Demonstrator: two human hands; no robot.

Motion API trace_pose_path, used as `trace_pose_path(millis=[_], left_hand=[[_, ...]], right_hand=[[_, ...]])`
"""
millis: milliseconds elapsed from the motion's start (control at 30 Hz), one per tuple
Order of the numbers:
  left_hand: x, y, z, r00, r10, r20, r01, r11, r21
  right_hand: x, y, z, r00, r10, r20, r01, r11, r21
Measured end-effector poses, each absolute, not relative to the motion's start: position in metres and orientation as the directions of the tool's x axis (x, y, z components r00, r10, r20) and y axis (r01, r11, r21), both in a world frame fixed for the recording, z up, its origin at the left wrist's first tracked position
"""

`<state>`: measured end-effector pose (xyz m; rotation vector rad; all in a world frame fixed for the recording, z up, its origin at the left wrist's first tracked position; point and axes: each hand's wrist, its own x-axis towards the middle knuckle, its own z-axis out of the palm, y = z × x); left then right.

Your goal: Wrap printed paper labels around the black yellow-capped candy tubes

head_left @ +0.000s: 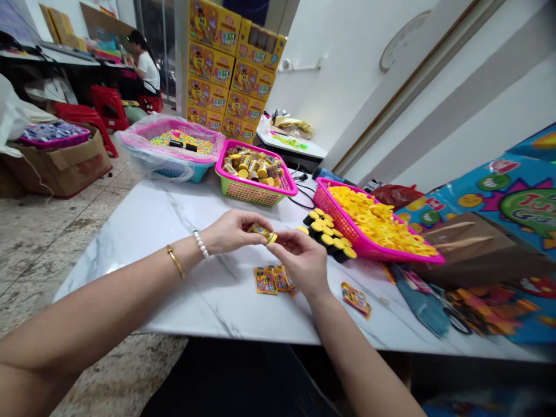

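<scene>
My left hand [232, 230] and my right hand [299, 258] meet above the white marble table [165, 231]. Both pinch one small yellow-capped tube with a printed label [262, 232], held sideways between them. Just below my hands lie a few small printed stickers [273, 279], and one more sticker [356, 298] lies to the right. A row of black tubes with yellow caps [328, 234] stands beside the pink basket of yellow caps [377, 223], close to my right hand.
A green and pink basket of labelled tubes [255, 174] and a plastic-lined basket of coloured candy [178, 145] stand at the table's far side. Yellow cartons [230, 69] are stacked behind. A brown paper bag [469, 249] lies right. A person [143, 63] sits far left near red stools.
</scene>
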<state>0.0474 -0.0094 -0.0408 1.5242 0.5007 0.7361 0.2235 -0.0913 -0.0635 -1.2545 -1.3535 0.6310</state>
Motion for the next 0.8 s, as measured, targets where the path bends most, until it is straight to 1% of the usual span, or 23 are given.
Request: trace_pose_path(millis=[67,100,133,167,200,267,300,333,367,400,467,533,600,667,700,733,800], left_hand=[[0.049,-0.009,-0.043,0.697,0.693,0.186,-0.120,-0.142,0.982],[0.049,-0.009,-0.044,0.694,0.698,0.177,-0.121,-0.129,0.984],[0.050,-0.008,-0.046,0.686,0.711,0.155,-0.125,-0.095,0.988],[0.050,-0.008,-0.047,0.676,0.727,0.119,-0.130,-0.041,0.991],[0.050,-0.007,-0.047,0.668,0.741,0.067,-0.118,0.017,0.993],[0.050,-0.006,-0.049,0.657,0.753,-0.033,-0.041,0.080,0.996],[0.050,-0.006,-0.049,0.657,0.752,-0.056,0.003,0.071,0.997],[0.051,-0.007,-0.050,0.660,0.750,-0.052,0.033,0.040,0.999],[0.052,-0.007,-0.052,0.666,0.746,-0.026,0.042,-0.003,0.999],[0.054,-0.008,-0.053,0.676,0.737,0.012,0.031,-0.045,0.999],[0.056,-0.008,-0.055,0.708,0.703,0.063,-0.001,-0.088,0.996],[0.057,-0.007,-0.056,0.753,0.655,0.058,0.010,-0.100,0.995],[0.053,-0.005,-0.054,0.797,0.604,0.017,0.054,-0.099,0.994],[0.046,-0.002,-0.050,0.808,0.588,-0.035,0.111,-0.094,0.989],[0.043,-0.001,-0.047,0.797,0.600,-0.061,0.136,-0.080,0.987],[0.040,0.000,-0.045,0.772,0.631,-0.081,0.148,-0.054,0.988],[0.037,0.002,-0.044,0.721,0.685,-0.106,0.157,-0.011,0.988]], right_hand=[[0.223,-0.086,-0.068,0.201,0.969,0.145,0.116,0.123,-0.986],[0.224,-0.084,-0.070,0.180,0.981,0.078,0.053,0.069,-0.996],[0.224,-0.082,-0.071,0.164,0.985,0.056,0.022,0.053,-0.998],[0.225,-0.080,-0.072,0.159,0.984,0.079,0.023,0.077,-0.997],[0.225,-0.079,-0.072,0.162,0.977,0.138,0.055,0.130,-0.990],[0.226,-0.080,-0.071,0.174,0.939,0.297,0.171,0.268,-0.948],[0.226,-0.081,-0.071,0.178,0.916,0.359,0.221,0.318,-0.922],[0.226,-0.082,-0.070,0.183,0.903,0.388,0.246,0.340,-0.907],[0.225,-0.082,-0.070,0.191,0.906,0.379,0.238,0.332,-0.913],[0.224,-0.082,-0.070,0.206,0.919,0.336,0.193,0.299,-0.935],[0.222,-0.079,-0.071,0.235,0.954,0.185,0.030,0.184,-0.983],[0.221,-0.075,-0.071,0.227,0.973,0.030,-0.132,0.062,-0.989],[0.220,-0.071,-0.070,0.199,0.979,-0.052,-0.212,-0.009,-0.977],[0.220,-0.071,-0.070,0.163,0.984,-0.069,-0.200,-0.036,-0.979],[0.220,-0.072,-0.069,0.160,0.986,-0.042,-0.158,-0.016,-0.987],[0.220,-0.074,-0.069,0.165,0.986,0.008,-0.099,0.025,-0.995],[0.221,-0.078,-0.070,0.174,0.973,0.152,0.038,0.148,-0.988]])
